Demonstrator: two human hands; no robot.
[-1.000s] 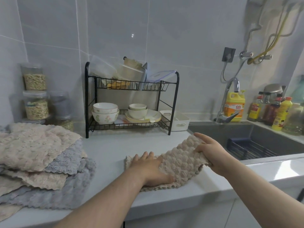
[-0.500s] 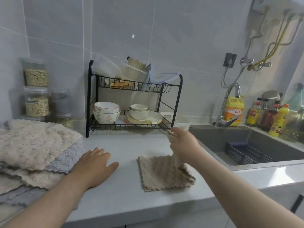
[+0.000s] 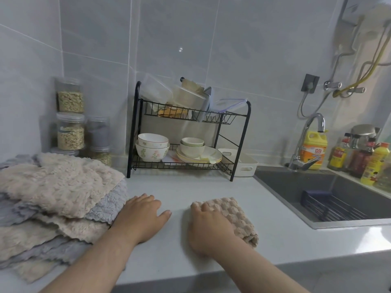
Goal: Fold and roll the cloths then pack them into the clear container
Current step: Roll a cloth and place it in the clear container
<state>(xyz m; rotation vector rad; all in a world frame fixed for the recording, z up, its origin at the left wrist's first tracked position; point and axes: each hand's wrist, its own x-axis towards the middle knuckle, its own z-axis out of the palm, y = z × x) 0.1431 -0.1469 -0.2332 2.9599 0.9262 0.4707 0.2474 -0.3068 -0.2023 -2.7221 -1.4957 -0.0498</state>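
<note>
Pressing right hand (image 3: 208, 227) flat on cloth (image 3: 234, 216), just folded over narrower than half a second ago, lying on counter (image 3: 211, 187) near sink (image 3: 296, 187). Resting left hand (image 3: 141, 218), fingers spread, empty, beside pile (image 3: 55, 187). Probably readying for rolling.

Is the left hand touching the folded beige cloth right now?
Apart. The head view shows a strip of bare countertop between the left hand and the folded beige cloth; only the right hand rests on it.
</note>
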